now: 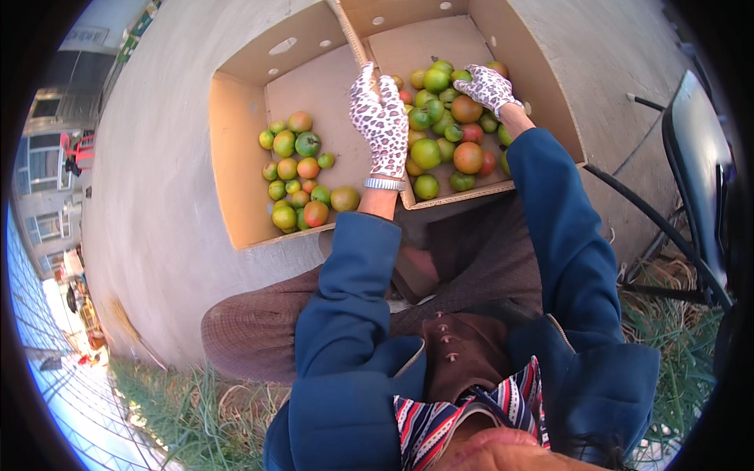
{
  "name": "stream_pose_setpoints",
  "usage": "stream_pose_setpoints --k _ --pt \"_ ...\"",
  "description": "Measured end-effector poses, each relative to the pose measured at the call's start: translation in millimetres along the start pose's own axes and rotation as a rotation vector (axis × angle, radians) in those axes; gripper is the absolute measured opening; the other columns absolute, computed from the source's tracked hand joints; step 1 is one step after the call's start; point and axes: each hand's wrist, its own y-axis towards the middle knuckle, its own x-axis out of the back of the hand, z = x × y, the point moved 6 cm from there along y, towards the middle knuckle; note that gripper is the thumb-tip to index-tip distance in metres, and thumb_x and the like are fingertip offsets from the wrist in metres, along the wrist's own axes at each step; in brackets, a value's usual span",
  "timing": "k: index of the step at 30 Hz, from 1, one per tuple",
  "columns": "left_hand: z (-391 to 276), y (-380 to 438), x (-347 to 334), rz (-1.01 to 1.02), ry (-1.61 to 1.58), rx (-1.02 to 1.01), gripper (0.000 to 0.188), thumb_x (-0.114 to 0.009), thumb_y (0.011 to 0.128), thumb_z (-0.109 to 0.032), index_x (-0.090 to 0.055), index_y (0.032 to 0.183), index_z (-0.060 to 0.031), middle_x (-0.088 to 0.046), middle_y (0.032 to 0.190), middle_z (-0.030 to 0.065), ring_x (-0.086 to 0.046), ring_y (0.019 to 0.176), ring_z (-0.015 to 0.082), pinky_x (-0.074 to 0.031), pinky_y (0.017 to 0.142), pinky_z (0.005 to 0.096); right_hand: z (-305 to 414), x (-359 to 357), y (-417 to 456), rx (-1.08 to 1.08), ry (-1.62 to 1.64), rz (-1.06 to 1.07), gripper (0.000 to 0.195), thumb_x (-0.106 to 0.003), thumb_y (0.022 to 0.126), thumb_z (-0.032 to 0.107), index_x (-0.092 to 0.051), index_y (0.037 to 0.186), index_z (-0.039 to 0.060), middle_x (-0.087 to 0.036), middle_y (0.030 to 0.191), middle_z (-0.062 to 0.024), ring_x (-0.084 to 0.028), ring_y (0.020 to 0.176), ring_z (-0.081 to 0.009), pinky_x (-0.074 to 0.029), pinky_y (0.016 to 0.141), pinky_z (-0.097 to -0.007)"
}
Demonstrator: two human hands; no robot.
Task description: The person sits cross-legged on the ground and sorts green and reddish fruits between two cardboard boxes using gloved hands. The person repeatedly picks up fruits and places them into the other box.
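My right hand (pixel 488 88), in a white leopard-print glove, has its thumb and fingers around a small green tomato (pixel 460 75) in the right cardboard box (pixel 524 76). Beneath and beside it lies a heap of green, orange and reddish tomatoes (pixel 468 158). My left hand (pixel 380 120), gloved the same way, is over the wall (pixel 351 38) where the two boxes meet, fingers apart and no tomato visible in it. Several mixed green and orange tomatoes (pixel 287 169) lie along the near left side of the left cardboard box (pixel 240 159).
Grey concrete ground (pixel 153 194) surrounds the boxes. A dark chair (pixel 695 176) with metal legs stands close on the right. Grass (pixel 194 406) grows along the near edge, and a straw broom (pixel 132 329) lies at left. A red chair (pixel 79 150) is farther off.
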Motion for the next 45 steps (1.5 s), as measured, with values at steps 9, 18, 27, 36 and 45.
stream_pose_setpoints --k 9,18,27,36,45 --pt "0 2 -2 0.017 0.085 0.009 0.032 -0.061 0.086 -0.017 -0.064 0.115 -0.0023 -0.065 0.112 0.0186 -0.061 0.106 0.0341 -0.044 0.097 0.0448 10 -8 6 -0.026 -0.288 -0.073 0.066 -0.042 0.095 0.055 -0.051 0.136 0.0038 -0.054 0.137 -0.0162 -0.053 0.124 -0.0318 -0.040 0.103 -0.0486" --pt "29 78 47 0.050 0.058 -0.134 0.032 -0.062 0.086 -0.020 -0.065 0.109 0.0010 -0.067 0.093 0.0203 -0.063 0.089 0.0382 -0.049 0.085 0.0435 19 31 0 -0.002 -0.288 -0.416 0.057 -0.041 0.097 0.049 -0.053 0.134 0.0065 -0.059 0.129 -0.0150 -0.057 0.118 -0.0304 -0.045 0.097 -0.0442" --pt "186 -17 81 1.271 1.100 -0.424 0.011 -0.058 0.081 -0.015 -0.068 0.083 -0.0104 -0.069 0.084 0.0125 -0.069 0.082 0.0289 -0.055 0.067 0.0421 27 28 -3 0.284 -0.150 -0.476 0.043 -0.042 0.097 0.039 -0.062 0.124 0.0116 -0.063 0.124 -0.0102 -0.058 0.113 -0.0276 -0.045 0.097 -0.0408" --pt "195 -12 75 1.210 1.235 -0.228 0.015 -0.059 0.083 -0.009 -0.071 0.092 -0.0098 -0.071 0.092 0.0115 -0.070 0.092 0.0258 -0.055 0.069 0.0413 55 39 -19 0.310 -0.114 -0.419 0.036 -0.042 0.096 0.032 -0.062 0.120 0.0125 -0.065 0.114 -0.0116 -0.062 0.106 -0.0293 -0.048 0.090 -0.0417" --pt "68 79 43 0.626 -0.235 0.423 0.033 -0.073 0.084 -0.009 -0.065 0.114 0.0014 -0.070 0.099 0.0094 -0.065 0.086 0.0134 -0.054 0.074 0.0272 145 50 -94 0.739 0.431 -0.436 0.058 -0.062 0.087 0.024 -0.046 0.141 0.0091 -0.059 0.130 -0.0131 -0.058 0.115 -0.0302 -0.046 0.095 -0.0414"
